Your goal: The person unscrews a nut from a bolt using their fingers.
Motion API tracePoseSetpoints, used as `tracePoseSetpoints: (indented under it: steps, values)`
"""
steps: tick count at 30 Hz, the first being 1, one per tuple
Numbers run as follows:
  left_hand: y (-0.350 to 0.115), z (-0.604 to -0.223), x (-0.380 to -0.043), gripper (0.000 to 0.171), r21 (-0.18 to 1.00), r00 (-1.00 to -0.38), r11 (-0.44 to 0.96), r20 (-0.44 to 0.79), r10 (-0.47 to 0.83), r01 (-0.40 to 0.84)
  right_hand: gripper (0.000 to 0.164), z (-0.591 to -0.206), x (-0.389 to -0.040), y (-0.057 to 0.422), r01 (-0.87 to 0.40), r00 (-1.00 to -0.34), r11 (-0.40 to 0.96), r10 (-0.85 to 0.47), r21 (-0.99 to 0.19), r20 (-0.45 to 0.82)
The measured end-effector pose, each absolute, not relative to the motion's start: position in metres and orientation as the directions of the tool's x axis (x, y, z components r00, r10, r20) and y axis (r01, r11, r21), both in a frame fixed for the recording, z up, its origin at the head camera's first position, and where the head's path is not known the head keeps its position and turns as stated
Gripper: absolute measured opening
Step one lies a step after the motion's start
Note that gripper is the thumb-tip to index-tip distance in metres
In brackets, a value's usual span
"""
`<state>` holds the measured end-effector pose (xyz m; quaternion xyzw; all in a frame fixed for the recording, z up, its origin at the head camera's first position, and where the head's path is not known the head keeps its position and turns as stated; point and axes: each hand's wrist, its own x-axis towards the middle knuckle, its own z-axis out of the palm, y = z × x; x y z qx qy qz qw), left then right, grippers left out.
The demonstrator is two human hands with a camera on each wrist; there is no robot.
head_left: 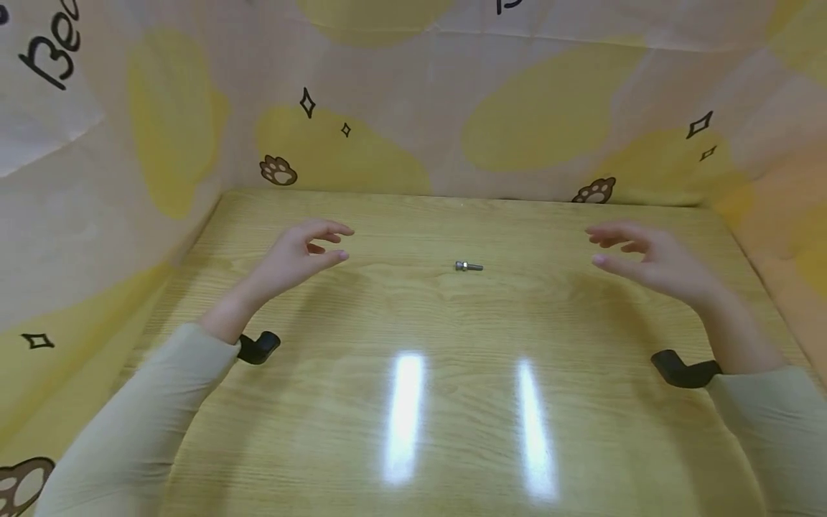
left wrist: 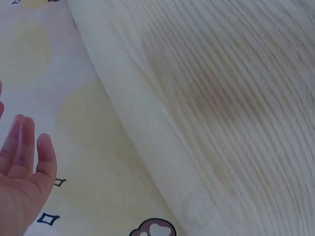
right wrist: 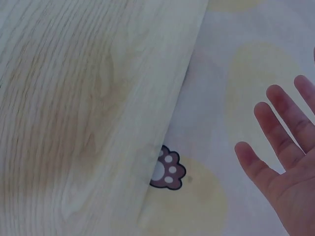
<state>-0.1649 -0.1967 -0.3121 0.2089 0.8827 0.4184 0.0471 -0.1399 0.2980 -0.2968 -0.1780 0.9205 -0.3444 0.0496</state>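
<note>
A small metal bolt (head_left: 470, 266) with a nut near its head lies on the wooden table (head_left: 452, 323), its head toward the left. To its left, my left hand (head_left: 304, 251) is held above the table, fingers relaxed and apart from the thumb, holding nothing. On the other side my right hand (head_left: 652, 258) hovers in much the same pose, also with nothing in it. In the left wrist view, the left hand (left wrist: 22, 177) shows loosely extended fingers. The right wrist view has the right hand (right wrist: 290, 157) with its fingers spread. Neither wrist view shows the bolt.
A patterned cloth (head_left: 388, 108) with yellow patches and paw prints hangs behind the table and along both sides. Black wrist mounts (head_left: 260, 348) sit at the sleeve cuffs. Two bright light reflections (head_left: 405, 416) fall on the near part of the tabletop.
</note>
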Motion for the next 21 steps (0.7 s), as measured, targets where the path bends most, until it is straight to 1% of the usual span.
tracePoseSetpoints:
  steps: [4,12,21]
  values:
    - [-0.186,-0.317,-0.168,0.035,0.78,-0.895,0.535,0.072,0.44,0.325,0.041,-0.304,-0.143,0.292,-0.27,-0.935,0.692,-0.353,-0.67,0.012]
    - [-0.159,-0.333,-0.182,0.036,0.781,-0.849,0.513,0.041,0.527,0.356,0.04,-0.319,-0.155,0.278,-0.247,-0.934,0.662,-0.356,-0.707,-0.007]
    - [-0.131,-0.354,-0.191,0.037,0.81,-0.842,0.474,0.045,0.537,0.345,0.037,-0.339,-0.169,0.254,-0.253,-0.92,0.592,-0.393,-0.765,0.0]
